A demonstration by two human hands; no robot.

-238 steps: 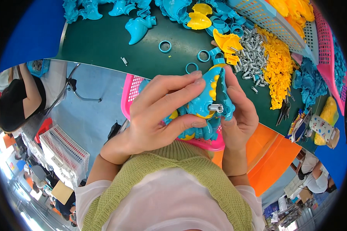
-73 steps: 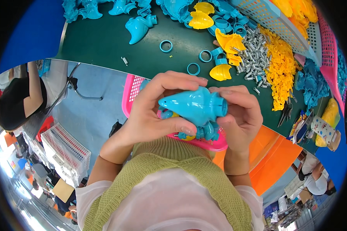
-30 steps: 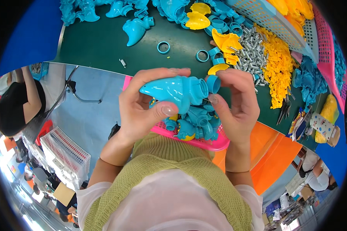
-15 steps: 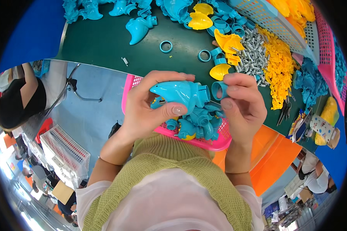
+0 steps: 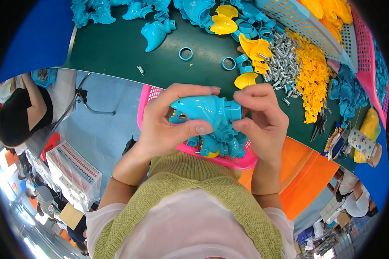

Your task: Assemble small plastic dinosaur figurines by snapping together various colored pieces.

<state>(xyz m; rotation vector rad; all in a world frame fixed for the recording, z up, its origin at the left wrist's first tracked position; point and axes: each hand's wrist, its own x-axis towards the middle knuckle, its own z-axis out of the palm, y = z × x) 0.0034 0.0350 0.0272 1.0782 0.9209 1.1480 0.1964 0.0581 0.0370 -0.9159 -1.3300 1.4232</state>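
Above a pink basket point(image 5: 140, 113), my left hand point(image 5: 157, 127) is closed around a shiny blue plastic toy part point(image 5: 196, 108). Its pointed end faces left and its round neck faces right. A blue plastic ring point(image 5: 234, 110) sits around that neck, pinched between the thumb and fingers of my right hand point(image 5: 266, 118). How far on the ring is, I cannot tell. Below my hands, more blue toy parts point(image 5: 224, 134), some with yellow pieces, lie in the basket.
Across the green table point(image 5: 116, 47) lie a loose blue ring point(image 5: 186, 53), a small metal cylinder point(image 5: 141, 70) and a curved blue shell point(image 5: 153, 35). Metal cylinders point(image 5: 283, 64) and yellow pieces point(image 5: 311, 73) are heaped at right, near scissors point(image 5: 319, 126) and a grey-blue crate point(image 5: 311, 30).
My right hand has moved left, bringing the ring from beside the neck onto it. The toy part has turned slightly in my left hand.
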